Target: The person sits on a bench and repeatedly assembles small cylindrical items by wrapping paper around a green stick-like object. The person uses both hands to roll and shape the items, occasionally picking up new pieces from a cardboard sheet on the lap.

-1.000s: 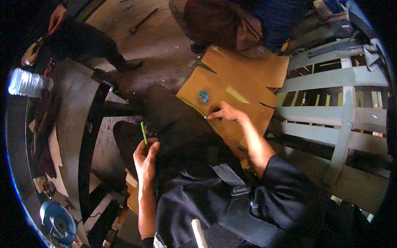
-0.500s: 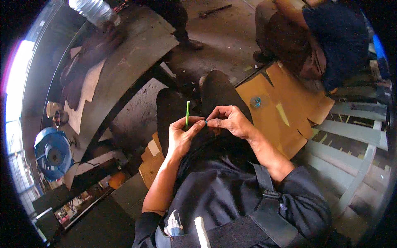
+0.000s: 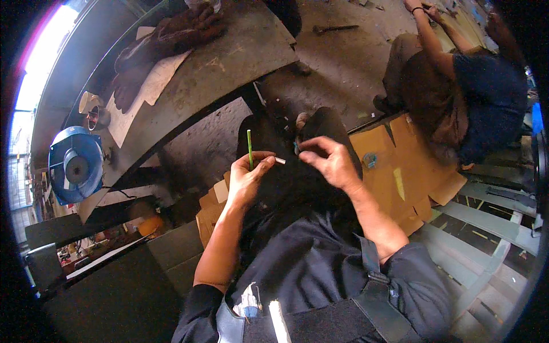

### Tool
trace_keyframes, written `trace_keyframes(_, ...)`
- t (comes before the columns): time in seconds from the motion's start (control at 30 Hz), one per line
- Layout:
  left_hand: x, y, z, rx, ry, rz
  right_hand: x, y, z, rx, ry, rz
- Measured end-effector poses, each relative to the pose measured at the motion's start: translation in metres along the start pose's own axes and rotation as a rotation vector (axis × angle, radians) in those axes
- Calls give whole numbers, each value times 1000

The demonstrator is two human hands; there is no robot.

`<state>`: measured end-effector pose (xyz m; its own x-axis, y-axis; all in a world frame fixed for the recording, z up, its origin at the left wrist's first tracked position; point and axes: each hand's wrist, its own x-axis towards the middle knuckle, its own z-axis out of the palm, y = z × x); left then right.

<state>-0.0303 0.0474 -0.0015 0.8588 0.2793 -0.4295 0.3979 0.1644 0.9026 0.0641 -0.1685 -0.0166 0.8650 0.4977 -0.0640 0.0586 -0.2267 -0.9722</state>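
Observation:
My left hand is closed, and a thin green stick stands up between its fingers. A short white stick pokes out past the thumb and index fingertips of that hand. My right hand hangs a little to the right, apart from the left, with thumb and index finger bent toward each other. At its fingertips shows a small teal piece, partly blurred. Both hands are above my lap, over dark trousers.
Flattened cardboard lies to the right, with a small round bluish thing on it. Left stand a metal table, dark gloves and a blue fan-like machine. A person sits at far right beside grey slats.
My hands have parted; before, the fingertips met around a small teal piece. The right hand has moved right, and the white stick now shows at the left fingertips. The view has shifted.

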Motion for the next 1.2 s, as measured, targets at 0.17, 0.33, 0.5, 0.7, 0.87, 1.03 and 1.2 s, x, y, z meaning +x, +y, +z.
trace_keyframes(0.17, -2, -4, 12, -58, -82, 38, -8, -9, 30, 2, -125, 119)
trace_keyframes(0.33, -2, -6, 15, 44, -90, 121, -11, -6, 32, 37, -71, 100)
trace_keyframes(0.5, -1, -7, 16, 17, -106, 106, -9, 3, 25, 334, -175, 242)
trace_keyframes(0.7, -4, -4, 25, -26, -117, 89, -15, 7, 33, 453, -87, 221)
trace_keyframes(0.87, -7, 2, 25, -144, -79, 96, -16, 9, 31, 567, -33, 206)
trace_keyframes(1.03, -11, -3, 27, 158, -20, 271, -16, 5, 33, 637, 14, 224)
trace_keyframes(1.2, -11, -6, 31, 161, 25, 236, -16, 16, 33, 596, 64, 155)
